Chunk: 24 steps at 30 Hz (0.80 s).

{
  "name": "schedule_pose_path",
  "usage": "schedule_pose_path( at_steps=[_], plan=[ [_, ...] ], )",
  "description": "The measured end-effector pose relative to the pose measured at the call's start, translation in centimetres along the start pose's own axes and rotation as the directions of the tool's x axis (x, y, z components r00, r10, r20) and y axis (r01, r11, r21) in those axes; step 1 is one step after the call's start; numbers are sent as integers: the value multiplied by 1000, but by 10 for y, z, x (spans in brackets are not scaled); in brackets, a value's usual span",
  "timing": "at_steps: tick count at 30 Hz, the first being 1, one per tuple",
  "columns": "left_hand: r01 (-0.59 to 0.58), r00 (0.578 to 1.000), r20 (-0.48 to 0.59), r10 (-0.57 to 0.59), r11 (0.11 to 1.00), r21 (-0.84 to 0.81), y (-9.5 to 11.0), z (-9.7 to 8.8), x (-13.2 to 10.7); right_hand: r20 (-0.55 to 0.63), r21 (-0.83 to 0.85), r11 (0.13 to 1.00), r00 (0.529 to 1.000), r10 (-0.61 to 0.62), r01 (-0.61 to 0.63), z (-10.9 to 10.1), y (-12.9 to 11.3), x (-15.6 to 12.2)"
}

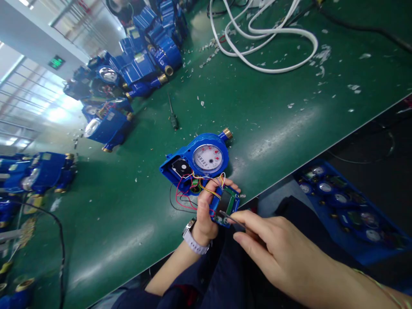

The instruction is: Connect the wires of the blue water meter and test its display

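A blue water meter (207, 158) with a round white dial and a brass end lies on the green table, its side box open. Red, yellow, white and black wires run from that box to a small circuit board in a blue housing (232, 198). My left hand (206, 210), wearing a watch, is closed around this housing near the table's front edge. In my right hand (273, 240) is a thin metal tool (232, 219), pinched between thumb and fingers. Its tip is at the lower part of the board; whether it touches cannot be made out.
A screwdriver (173, 115) lies beyond the meter. Several blue water meters (141, 64) are piled at the back left, more at the left edge. A white cable (277, 68) loops at the back. Lower right, a blue crate (363, 253) holds several meters.
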<state>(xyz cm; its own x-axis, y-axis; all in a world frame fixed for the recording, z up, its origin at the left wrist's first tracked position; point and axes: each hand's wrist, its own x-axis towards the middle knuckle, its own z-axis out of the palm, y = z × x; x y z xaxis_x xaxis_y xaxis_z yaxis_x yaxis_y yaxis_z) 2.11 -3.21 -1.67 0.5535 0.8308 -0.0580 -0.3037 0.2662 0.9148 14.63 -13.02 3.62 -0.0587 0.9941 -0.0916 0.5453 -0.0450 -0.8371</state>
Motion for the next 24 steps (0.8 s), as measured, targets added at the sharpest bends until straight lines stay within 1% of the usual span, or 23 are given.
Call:
schedule_pose_path(
  at_steps=[2, 3, 7, 9, 13, 16, 20, 24],
  plan=[
    [-15, 1000, -2, 15, 1000, 5, 0, 0, 0, 20, 1, 1000, 999, 28, -28, 1, -1, 2],
    [-20, 1000, -4, 20, 1000, 6, -1, 1, -1, 30, -25, 999, 999, 26, -26, 1, -1, 2],
    [-17, 1000, -4, 17, 1000, -2, -2, -1, -1, 41, -196, 980, 999, -32, 40, 4, 5, -5],
    [-9, 1000, -1, 9, 1000, -5, -3, -2, -1, 34, -249, 966, 998, -58, 64, 5, 9, -10],
    [-13, 1000, 13, 13, 1000, -17, -4, -3, -1, 29, -319, 946, 998, -57, 63, 5, 13, -15],
    [-23, 999, 31, 24, 1000, -21, -5, -3, -1, 45, -330, 942, 998, -49, 61, 3, 12, -13],
    [-40, 997, 61, 39, 999, 13, -6, -5, -2, 122, -323, 946, 992, 7, 33, 0, 9, -9],
    [-49, 996, 79, 45, 997, 52, -7, -7, -2, 204, -347, 938, 975, 84, -8, -2, 3, -3]
  ],
)
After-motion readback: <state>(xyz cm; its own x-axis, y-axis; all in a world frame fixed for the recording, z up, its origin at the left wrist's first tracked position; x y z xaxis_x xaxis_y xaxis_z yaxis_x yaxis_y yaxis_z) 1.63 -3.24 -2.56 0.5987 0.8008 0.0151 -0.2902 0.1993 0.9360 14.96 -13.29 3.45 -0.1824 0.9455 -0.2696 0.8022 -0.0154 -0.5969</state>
